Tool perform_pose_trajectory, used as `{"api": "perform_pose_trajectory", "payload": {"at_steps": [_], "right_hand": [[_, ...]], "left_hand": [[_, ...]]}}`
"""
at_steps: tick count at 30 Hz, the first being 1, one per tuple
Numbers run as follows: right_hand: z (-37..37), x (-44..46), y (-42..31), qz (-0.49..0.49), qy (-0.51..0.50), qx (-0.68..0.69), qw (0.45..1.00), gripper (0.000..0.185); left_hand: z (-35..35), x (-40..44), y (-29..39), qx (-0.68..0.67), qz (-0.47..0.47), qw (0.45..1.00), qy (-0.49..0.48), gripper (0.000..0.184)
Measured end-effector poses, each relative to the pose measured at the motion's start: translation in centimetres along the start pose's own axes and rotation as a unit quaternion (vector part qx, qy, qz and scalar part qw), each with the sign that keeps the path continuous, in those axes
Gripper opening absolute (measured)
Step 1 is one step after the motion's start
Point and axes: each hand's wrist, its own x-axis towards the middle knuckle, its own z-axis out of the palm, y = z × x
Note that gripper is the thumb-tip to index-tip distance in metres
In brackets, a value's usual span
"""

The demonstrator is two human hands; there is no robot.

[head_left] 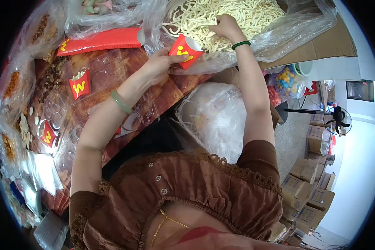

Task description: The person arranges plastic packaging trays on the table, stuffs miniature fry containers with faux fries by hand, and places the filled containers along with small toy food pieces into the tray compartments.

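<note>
My left hand, below a jade bangle, grips a red french fry carton with a yellow logo, thumb across its front. The carton is tilted, and its open top faces the heap. Over to the right, my right hand reaches into a heap of pale yellow fry-shaped sticks lying on clear plastic. Its fingers are bent down among the sticks and partly hidden. A filled small carton lies on the table, and another small red carton is farther left.
A long stack of flat red cartons lies across the table. Plastic bags with small pieces line the left edge. Clear plastic sleeves lie lower left. A large plastic bag stands below the table edge. Cardboard boxes and a fan are at right.
</note>
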Motion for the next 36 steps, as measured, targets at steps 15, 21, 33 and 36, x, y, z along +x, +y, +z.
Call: {"api": "perform_pose_trajectory", "payload": {"at_steps": [15, 21, 33, 36], "right_hand": [[-3.7, -1.8, -5.4, -0.239, -0.028, -0.034, 0.97, 0.025], [-4.0, -1.2, -5.6, -0.216, -0.097, 0.175, 0.956, 0.023], [-4.1, -2.2, -8.9, -0.284, 0.02, 0.022, 0.958, 0.021], [-3.6, -2.3, -9.9, -0.302, -0.051, 0.037, 0.951, 0.02]], "left_hand": [[2.1, 7.2, 2.2, 0.066, 0.102, 0.987, 0.105, 0.041], [1.2, 6.7, 1.2, 0.091, 0.146, 0.982, 0.07, 0.042], [0.7, 4.8, 1.9, 0.054, 0.204, 0.976, 0.05, 0.045], [0.4, 4.3, 1.7, 0.029, 0.207, 0.977, 0.041, 0.042]]}}
